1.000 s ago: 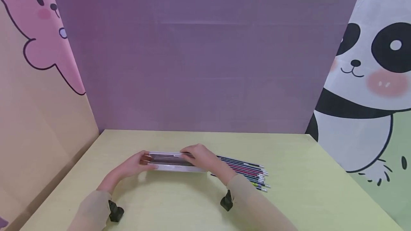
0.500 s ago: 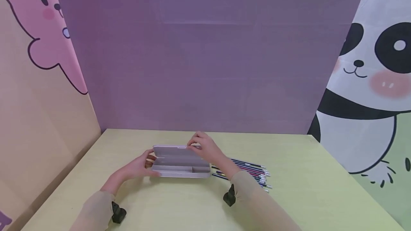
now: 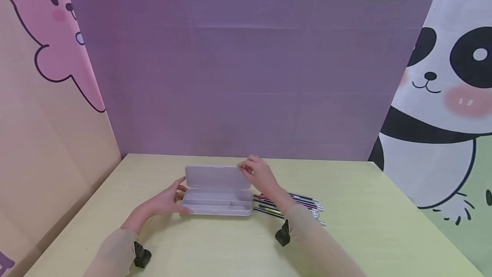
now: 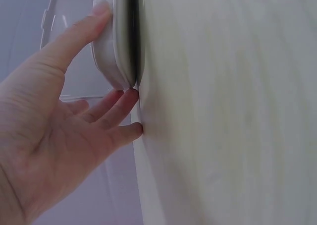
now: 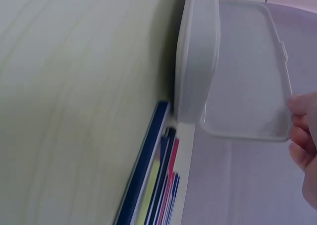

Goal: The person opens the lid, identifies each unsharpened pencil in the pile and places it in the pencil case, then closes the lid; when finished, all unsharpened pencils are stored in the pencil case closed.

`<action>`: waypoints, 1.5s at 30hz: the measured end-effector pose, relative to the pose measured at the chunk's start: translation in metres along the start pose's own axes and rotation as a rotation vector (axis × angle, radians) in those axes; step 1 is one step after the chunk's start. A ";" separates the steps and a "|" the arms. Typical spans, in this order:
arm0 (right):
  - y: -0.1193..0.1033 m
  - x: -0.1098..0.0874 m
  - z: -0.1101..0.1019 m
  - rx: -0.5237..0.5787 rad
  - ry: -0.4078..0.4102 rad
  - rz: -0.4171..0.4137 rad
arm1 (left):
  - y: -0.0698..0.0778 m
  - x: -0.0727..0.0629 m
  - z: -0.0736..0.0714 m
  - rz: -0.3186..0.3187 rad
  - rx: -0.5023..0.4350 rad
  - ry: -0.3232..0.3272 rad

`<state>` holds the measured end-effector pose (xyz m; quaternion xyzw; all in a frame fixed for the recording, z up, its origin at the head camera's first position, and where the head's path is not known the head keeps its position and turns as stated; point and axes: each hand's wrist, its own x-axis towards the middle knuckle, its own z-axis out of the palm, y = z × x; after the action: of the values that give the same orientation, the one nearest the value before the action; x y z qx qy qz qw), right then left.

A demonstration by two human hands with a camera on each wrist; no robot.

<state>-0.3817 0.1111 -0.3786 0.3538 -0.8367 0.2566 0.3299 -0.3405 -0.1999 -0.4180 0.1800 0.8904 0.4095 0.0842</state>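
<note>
A pale, translucent plastic pencil case (image 3: 219, 209) rests on the table with its hinged lid (image 3: 215, 177) raised. Inside, its tray shows compartments and no pencils. My left hand (image 3: 169, 200) holds the case's left end. In the left wrist view its thumb (image 4: 81, 31) lies on the front wall and its fingertips meet the end near the tabletop. Higher up, my right hand (image 3: 261, 176) pinches the lid's free edge near its right corner, as the right wrist view also shows. Beside the case lie several pencils (image 3: 269, 209), partly hidden under the right forearm.
The pale wooden table (image 3: 215, 247) runs back to a purple backdrop (image 3: 246, 76). A panda (image 3: 426, 140) is printed on the right-hand panel. Each sleeve carries a small black wrist camera, such as the left one (image 3: 142, 255).
The lid has swung up and back from nearly closed, my right hand rising with its edge and moving right. The case now sits flatter, with its compartments facing up; my left hand stays at its end.
</note>
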 end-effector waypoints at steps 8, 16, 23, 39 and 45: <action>0.015 -0.012 -0.007 0.112 -0.145 0.093 | 0.000 0.001 0.001 0.014 0.033 -0.003; 0.021 -0.023 -0.014 0.157 -0.257 0.180 | 0.000 0.002 0.003 0.041 0.076 -0.005; 0.023 -0.023 -0.015 0.167 -0.276 0.221 | -0.002 0.004 0.003 0.053 0.082 -0.007; 0.032 -0.012 -0.002 0.290 -0.312 0.445 | -0.003 0.003 -0.001 0.086 0.077 -0.017; 0.039 -0.013 -0.002 0.339 -0.338 0.580 | -0.001 0.000 -0.002 0.095 0.112 -0.015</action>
<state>-0.4037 0.1419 -0.3947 0.1891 -0.8903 0.4125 0.0375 -0.3419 -0.2021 -0.4176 0.2295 0.9017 0.3614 0.0612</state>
